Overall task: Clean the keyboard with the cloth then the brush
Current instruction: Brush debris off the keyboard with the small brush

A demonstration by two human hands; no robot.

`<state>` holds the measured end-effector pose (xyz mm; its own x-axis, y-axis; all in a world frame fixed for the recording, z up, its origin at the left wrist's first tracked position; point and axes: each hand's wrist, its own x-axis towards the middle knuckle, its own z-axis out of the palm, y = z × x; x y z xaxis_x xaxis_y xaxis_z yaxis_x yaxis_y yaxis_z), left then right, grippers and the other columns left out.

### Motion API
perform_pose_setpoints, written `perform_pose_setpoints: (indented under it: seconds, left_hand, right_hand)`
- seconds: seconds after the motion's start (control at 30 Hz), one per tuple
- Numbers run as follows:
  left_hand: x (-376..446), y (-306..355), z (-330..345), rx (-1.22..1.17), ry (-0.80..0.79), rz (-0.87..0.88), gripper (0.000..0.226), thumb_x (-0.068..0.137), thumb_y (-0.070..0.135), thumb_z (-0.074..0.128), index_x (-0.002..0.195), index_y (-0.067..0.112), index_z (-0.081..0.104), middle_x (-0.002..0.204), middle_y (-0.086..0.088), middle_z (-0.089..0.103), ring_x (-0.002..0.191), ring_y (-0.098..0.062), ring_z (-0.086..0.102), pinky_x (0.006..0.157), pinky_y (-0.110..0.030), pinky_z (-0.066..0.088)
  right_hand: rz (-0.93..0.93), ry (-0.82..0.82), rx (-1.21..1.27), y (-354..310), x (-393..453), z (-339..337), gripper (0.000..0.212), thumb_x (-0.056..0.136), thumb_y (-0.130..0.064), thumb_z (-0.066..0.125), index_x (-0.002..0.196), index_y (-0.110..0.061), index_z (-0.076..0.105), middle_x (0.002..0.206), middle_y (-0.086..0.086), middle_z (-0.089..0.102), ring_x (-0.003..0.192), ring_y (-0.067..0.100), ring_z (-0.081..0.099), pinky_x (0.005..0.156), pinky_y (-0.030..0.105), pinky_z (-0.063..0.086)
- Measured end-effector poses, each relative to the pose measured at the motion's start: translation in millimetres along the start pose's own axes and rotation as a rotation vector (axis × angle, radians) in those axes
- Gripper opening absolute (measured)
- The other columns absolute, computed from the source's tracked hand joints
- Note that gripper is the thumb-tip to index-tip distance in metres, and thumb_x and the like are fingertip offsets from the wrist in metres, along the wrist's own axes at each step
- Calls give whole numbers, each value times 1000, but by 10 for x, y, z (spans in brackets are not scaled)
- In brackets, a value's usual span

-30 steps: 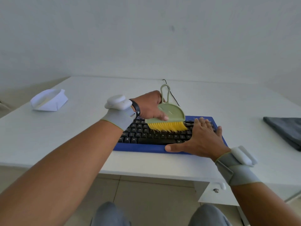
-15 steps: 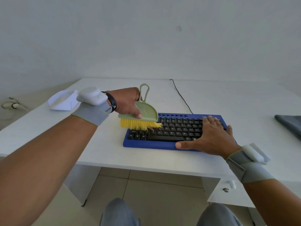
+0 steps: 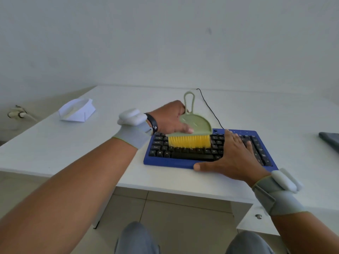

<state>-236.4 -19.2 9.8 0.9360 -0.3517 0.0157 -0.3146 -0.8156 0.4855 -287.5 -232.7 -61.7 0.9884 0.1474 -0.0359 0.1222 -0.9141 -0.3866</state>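
Under the left hand (image 3: 169, 118), on the white bench (image 3: 91, 143): one brush (image 3: 190, 132), pale green body with yellow bristles, gripped by curled fingers at the body's left side with the thumb laid along its lower edge. Bristles point down onto the black keys; the bristle row runs parallel to the key rows, and the looped handle points away from the person, toward the wall. Beneath it: one keyboard (image 3: 183, 162), blue case, long axis left to right and slightly skewed, its right end nearer the bench's front edge; a black cable (image 3: 209, 107) leaves its far edge toward the wall. Right hand (image 3: 233, 158): flat, fingers straight and spread, pressing on the keys right of the brush, thumb along the front rim of the case. Keys under that hand and behind the bristles are hidden; key legends are too blurred to read. Both wrists carry grey straps with white pods. Far left of the left hand: white folded paper item (image 3: 77, 110), make unclear. Far right of the right hand: dark grey cloth (image 3: 330, 142), cut off by the frame edge. Below the bench edge: a drawer knob (image 3: 258, 216) and the person's knees, partly cropped.
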Motion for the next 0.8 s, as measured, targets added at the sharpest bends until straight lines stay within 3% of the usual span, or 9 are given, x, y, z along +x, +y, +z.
perform_pose_setpoints:
  seconds: [0.13,0.23,0.43,0.57,0.7,0.8]
  left_hand:
    - [-108,-236,-160,98,-51,-86,34,78,39,81,89,10,67,87,-11,71,77,-26,68,70,-40,54]
    - [-213,-391,-299,167,-57,-136,38,77,41,82,93,11,67,89,-8,72,82,-25,69,76,-41,55]
    - [-327,-468,-544,259,-41,-180,35,78,38,81,81,8,64,72,-1,61,65,-20,57,59,-29,41]
    - [-266,-182,-490,133,66,-78,30,81,36,79,76,13,60,67,4,57,57,-12,53,50,-23,38]
    - [-89,235,-141,-59,46,92,37,82,35,78,104,6,70,93,-3,71,81,-17,69,63,-21,53]
    - [56,463,163,-110,-1,131,35,82,32,79,105,7,70,95,-1,72,82,-15,69,70,-25,57]
  right_hand:
    - [4,-20,-16,-13,-1,-16,161,30,-96,48,154,-9,-5,164,6,-1,150,20,-3,121,47,-5]
    - [2,-15,-34,-11,0,-9,161,30,-97,46,154,-9,-4,164,6,-2,150,20,-3,121,47,-5]
    - [7,-2,-29,-3,24,-6,161,29,-98,48,154,-11,-3,164,5,1,151,20,-1,121,49,-3]
    - [-1,43,-36,-9,12,-7,162,27,-98,49,154,-12,-4,164,6,1,151,21,0,120,51,-4]
    - [52,77,-86,89,-70,-32,166,21,-100,47,154,-16,-6,163,7,2,150,23,0,120,54,-1]
    - [87,118,-133,252,-140,-25,163,20,-106,40,152,-16,7,161,5,12,150,22,8,118,58,3]
